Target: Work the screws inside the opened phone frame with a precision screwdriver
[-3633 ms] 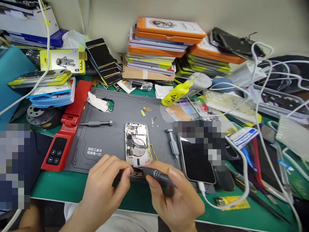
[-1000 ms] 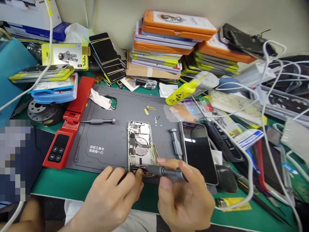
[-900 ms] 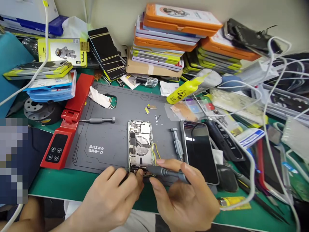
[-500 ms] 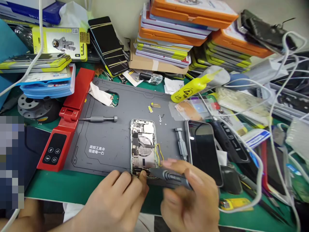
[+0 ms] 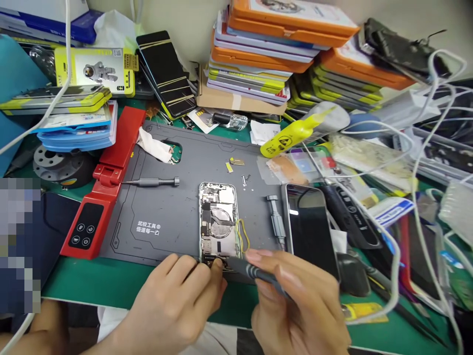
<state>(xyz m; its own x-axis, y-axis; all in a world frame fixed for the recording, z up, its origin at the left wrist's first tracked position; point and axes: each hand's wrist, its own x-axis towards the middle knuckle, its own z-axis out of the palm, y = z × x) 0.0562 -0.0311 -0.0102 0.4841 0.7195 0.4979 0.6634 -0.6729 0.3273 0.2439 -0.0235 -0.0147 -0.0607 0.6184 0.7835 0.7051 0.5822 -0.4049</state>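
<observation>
An opened phone (image 5: 221, 224) lies on the grey work mat (image 5: 177, 207), its inner boards and a round coil showing. My left hand (image 5: 177, 296) has its fingers curled at the phone's lower edge, with a fingertip pressed on the parts there. From the right, my right hand (image 5: 299, 301) is closed around a dark grey slim tool with a ribbed grip (image 5: 254, 269). Its tip reaches the bottom end of the phone, but the exact contact is hidden. Beside the phone's right edge sits a thin yellow loop (image 5: 243, 235).
Right of the phone are a grey screwdriver (image 5: 275, 219) and a dark-screened phone (image 5: 312, 227). Another screwdriver (image 5: 155, 182) lies left, by a red folding device (image 5: 96, 207). Tiny parts (image 5: 244, 180) rest above. Boxes (image 5: 258, 54) stack behind; a white cable (image 5: 391, 246) hangs right.
My right hand has shifted slightly right and down, its fingers closing further round the grey tool. The left hand stays at the phone's lower edge. The view has shifted a little.
</observation>
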